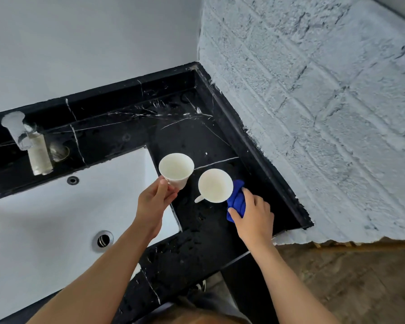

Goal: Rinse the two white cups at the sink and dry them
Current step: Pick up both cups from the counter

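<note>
While left hand (153,202) pinches handle of 1st cup (176,170) above counter (173,127) beside sink (45,206), right hand (253,216) fingers curl on blue cloth (237,202) touching 2nd cup (215,185), standing on counter. Risk: wet handle slips; cloth tug nudges 2nd cup over.

left hand (153,202): forearm bare, reaching up from lower left, fingers and thumb curled in a pinch grip on a cup's handle | right hand (255,216): forearm bare, reaching up from lower right, palm down, fingers curled, gripping a bunched blue cloth | hands near each other, apart
</note>
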